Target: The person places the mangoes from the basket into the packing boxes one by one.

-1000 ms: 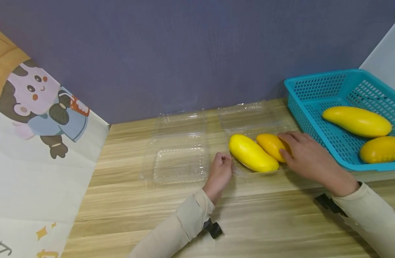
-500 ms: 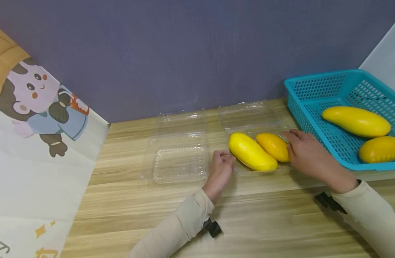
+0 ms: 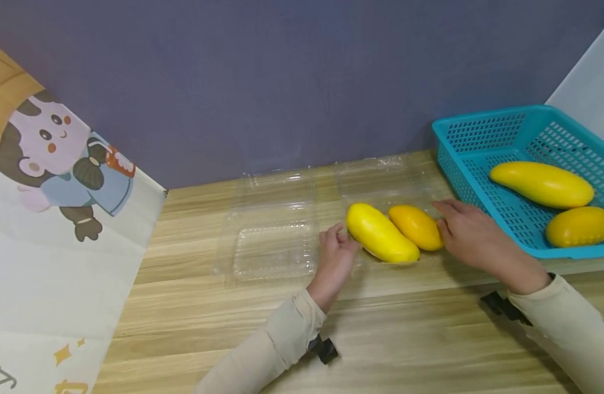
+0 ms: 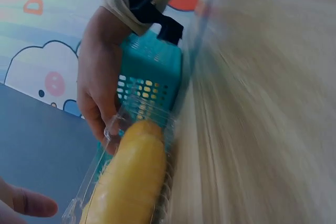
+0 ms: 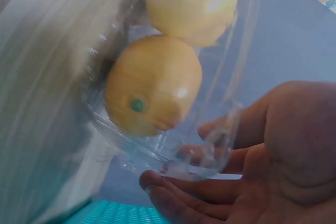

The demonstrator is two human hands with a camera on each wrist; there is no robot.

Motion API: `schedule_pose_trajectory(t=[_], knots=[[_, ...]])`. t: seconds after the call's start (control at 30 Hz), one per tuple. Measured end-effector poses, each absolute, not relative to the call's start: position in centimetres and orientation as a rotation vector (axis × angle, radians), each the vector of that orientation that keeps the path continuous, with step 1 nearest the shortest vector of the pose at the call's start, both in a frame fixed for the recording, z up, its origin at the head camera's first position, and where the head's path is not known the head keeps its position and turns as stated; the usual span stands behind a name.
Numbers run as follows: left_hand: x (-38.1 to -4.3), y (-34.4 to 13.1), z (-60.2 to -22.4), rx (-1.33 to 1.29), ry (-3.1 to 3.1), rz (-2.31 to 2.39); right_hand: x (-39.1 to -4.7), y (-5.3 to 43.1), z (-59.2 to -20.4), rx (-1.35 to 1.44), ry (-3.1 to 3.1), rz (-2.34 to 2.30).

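A long yellow mango [image 3: 383,234] and a smaller orange-yellow mango [image 3: 416,227] lie side by side in the base of a clear plastic clamshell box [image 3: 380,178], its lid folded back. My right hand [image 3: 474,241] is at the box's right end. In the right wrist view, its thumb and fingers [image 5: 157,182] lie on either side of the clear rim, holding it. My left hand [image 3: 336,260] is beside the box's left edge, fingers loosely bent. The left wrist view shows one straight left digit [image 4: 34,203] apart from the plastic; its other fingers are out of that view.
A second clear clamshell box [image 3: 274,249] lies unfolded to the left, with no fruit in it. At the right stands a turquoise basket [image 3: 456,158] with a long yellow mango [image 3: 543,184] and a shorter one [image 3: 581,227]. A purple-grey wall [image 3: 302,82] borders the table's back.
My right hand has left the smaller mango and moved to the box's right edge. My left hand's fingers have loosened. The longer mango has shifted slightly left.
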State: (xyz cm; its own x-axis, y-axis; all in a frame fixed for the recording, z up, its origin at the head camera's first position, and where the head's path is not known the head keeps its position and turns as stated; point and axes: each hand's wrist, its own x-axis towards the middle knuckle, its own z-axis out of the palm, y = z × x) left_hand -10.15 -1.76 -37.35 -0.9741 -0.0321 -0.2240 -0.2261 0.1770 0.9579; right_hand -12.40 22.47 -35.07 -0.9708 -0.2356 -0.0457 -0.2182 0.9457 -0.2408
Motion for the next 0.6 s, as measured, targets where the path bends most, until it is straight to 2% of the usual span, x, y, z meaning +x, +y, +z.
schedule_pose_trajectory(t=[0.27, 0.6], knots=[[-9.5, -1.6, -36.7, -0.354, 2.229, 1.987, -11.8, 22.4, -34.3, -0.375, 3.027, -0.298], [-10.2, -2.3, -35.4, -0.150, 2.390, 1.829, -13.3, 21.6, -33.3, -0.356, 3.020, -0.436]])
